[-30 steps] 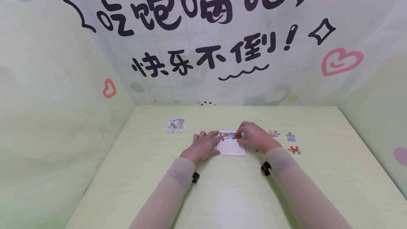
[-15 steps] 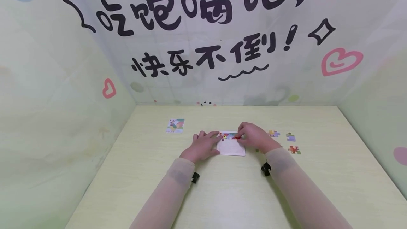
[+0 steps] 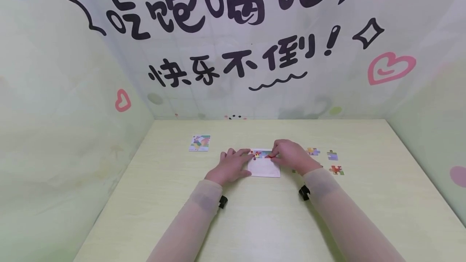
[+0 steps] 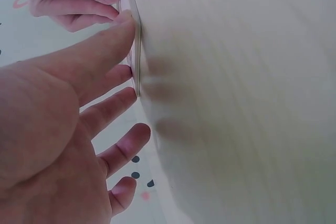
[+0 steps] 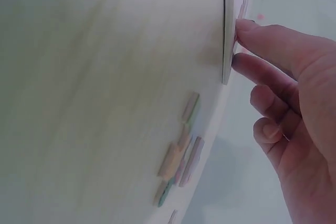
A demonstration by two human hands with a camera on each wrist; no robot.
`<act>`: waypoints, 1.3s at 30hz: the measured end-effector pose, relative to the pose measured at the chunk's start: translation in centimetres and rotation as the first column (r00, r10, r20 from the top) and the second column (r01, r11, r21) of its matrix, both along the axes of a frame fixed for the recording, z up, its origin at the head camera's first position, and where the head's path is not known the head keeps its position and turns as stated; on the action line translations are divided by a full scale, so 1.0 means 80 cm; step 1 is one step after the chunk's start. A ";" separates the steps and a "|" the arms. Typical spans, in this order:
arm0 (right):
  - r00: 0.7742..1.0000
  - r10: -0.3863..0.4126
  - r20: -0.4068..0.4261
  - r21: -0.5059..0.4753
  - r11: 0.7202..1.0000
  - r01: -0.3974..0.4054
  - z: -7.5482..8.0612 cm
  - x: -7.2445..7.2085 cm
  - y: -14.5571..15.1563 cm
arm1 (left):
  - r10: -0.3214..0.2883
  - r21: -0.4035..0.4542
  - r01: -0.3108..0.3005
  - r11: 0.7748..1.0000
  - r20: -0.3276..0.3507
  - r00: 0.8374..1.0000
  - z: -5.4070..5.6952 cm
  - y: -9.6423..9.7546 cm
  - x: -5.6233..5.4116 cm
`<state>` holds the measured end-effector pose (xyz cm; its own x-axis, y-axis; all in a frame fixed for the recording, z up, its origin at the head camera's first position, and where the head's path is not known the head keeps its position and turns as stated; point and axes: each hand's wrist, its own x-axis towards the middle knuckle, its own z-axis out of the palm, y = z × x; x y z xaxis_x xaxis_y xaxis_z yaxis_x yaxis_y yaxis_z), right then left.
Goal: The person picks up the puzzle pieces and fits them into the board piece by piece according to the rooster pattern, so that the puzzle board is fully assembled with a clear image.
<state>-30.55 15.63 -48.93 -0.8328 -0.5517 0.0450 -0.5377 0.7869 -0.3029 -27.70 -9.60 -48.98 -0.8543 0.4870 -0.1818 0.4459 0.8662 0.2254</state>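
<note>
Resting around the left end of a thin, white, rectangular puzzle board [image 3: 263,168], the person's left hand [image 3: 228,167] in the head view is lying with its fingers spread. The board is lying flat on the pale wood-grained counter [image 3: 262,221], bearing a multicoloured strip of jigsaw [image 3: 258,155] along its far side. The right hand [image 3: 292,155] is pinching a small red jigsaw piece [image 3: 268,157] between thumb and forefinger, at the right part of that strip. A small square multicoloured picture card [image 3: 200,143] is lying well apart to the left; loose multicoloured jigsaw pieces [image 3: 332,155] are lying to the right.

In the left wrist view, the thumb and two fingers are touching the board at its edges, while the last two fingers are standing clear. The board is looking slim, stiff and light, so it is probably sliding easily under a sideways push; its edges are offering the best hold.

In the right wrist view, thumb and forefinger are meeting the board's face, largely hiding the piece, and the other fingers are curling inward. The piece is probably feeling light and rigid, its knobs being the fragile part; opposite edges are suiting a fingertip pinch.
</note>
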 end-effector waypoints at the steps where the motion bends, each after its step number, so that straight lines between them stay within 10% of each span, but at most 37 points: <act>1: 1.000 -0.007 0.005 0.002 1.000 0.007 0.001 0.000 0.000 | 0.000 -0.003 0.000 1.000 0.001 1.000 0.001 0.000 0.000; 22: 0.982 -0.103 0.160 -0.098 0.988 0.119 0.002 0.008 0.008 | 0.004 0.015 -0.004 1.000 0.010 1.000 0.001 0.000 0.001; 39: 0.992 -0.111 0.065 -0.183 0.976 0.121 0.022 0.037 0.047 | 0.010 0.007 -0.010 1.000 0.009 1.000 0.002 0.001 0.003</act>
